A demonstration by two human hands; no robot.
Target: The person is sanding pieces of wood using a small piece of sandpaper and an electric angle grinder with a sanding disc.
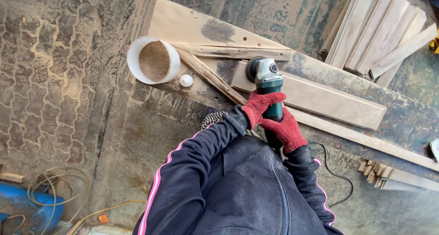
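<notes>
Both hands, in red knitted gloves, are wrapped around the body of a green and silver angle grinder (269, 86): the left hand (259, 105) grips it further forward, the right hand (284, 131) closes around its rear end, fingers curled tight on the tool. The grinder's disc end rests on the left end of a pale flat wooden plank (320, 99), which lies across a dusty workbench (411, 120). To the left stands a white round bucket of sawdust (153, 60), with a small white cap (186, 80) just beside it. Far right, a stack of pale wooden boards (379, 31) lies well apart.
</notes>
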